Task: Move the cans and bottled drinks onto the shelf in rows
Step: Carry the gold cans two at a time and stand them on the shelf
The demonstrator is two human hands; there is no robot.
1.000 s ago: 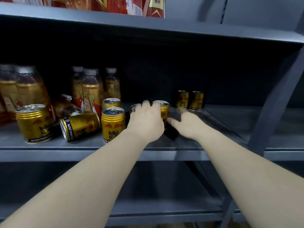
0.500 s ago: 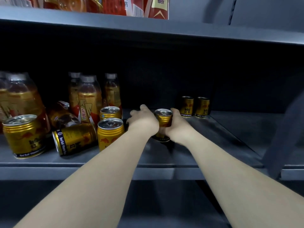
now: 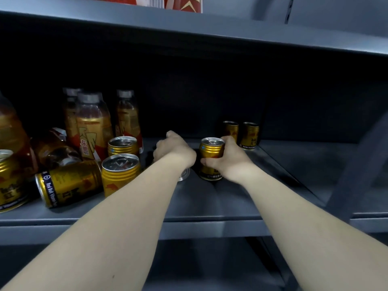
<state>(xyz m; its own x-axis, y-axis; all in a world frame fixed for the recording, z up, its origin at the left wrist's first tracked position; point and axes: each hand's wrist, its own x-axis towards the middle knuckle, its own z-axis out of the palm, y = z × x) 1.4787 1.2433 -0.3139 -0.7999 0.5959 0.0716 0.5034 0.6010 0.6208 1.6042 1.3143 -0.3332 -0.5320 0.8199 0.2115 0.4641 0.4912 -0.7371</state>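
Gripping upright gold can [image 3: 210, 153] w/ R hand [image 3: 229, 163], L hand [image 3: 174, 150] curled on 2nd can [image 3: 185, 175]

right hand [image 3: 227, 162] grips upright gold can [image 3: 210, 159] | left hand [image 3: 175, 151] covers hidden can [image 3: 185, 175], grip unclear | both on shelf [image 3: 273, 185]

The 2 forearms [image 3: 126, 217], left hand [image 3: 174, 151] and right hand [image 3: 228, 163] are bare.
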